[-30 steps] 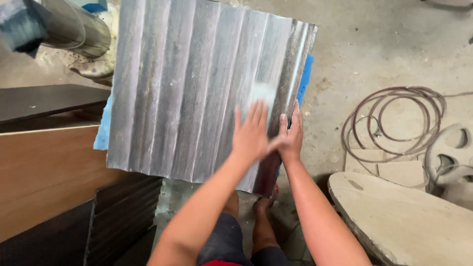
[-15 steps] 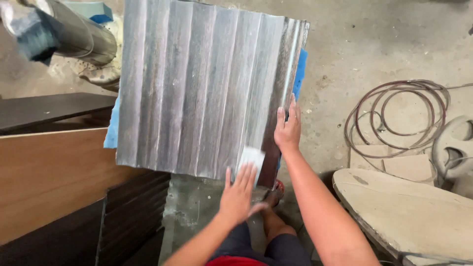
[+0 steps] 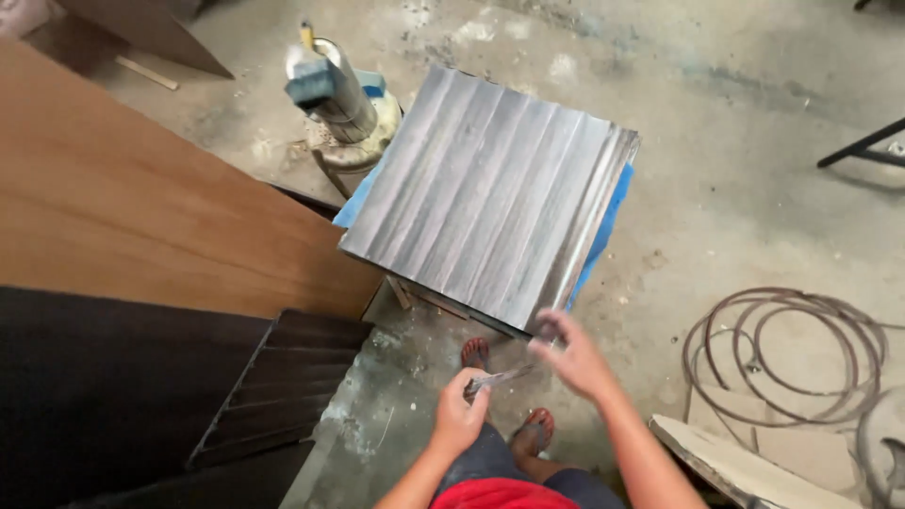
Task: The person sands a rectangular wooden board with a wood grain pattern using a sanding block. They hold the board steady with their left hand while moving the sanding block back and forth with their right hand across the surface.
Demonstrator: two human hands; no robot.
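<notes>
Left hand (image 3: 459,412): lower centre, your fist pinches a small grey sheet (image 3: 497,379).
Right hand (image 3: 575,353): loose, fingers spread, now off the panel.
Panel (image 3: 495,196): centre, ridged grey, on blue pad (image 3: 605,221); rubbing stopped half a second ago.

The grey fluted wooden panel (image 3: 490,193) has a dull, streaky, dusty finish, with a faint sheen along the ribs at its right edge. Under it shows a blue sheet (image 3: 603,231), smooth and matt. Left of the panel lies a broad brown wooden board (image 3: 141,198), smooth and satiny. Beyond the panel stands a shiny metal cylinder (image 3: 344,94). The grey concrete floor (image 3: 735,141) around the panel looks rough, dusty and stained.
</notes>
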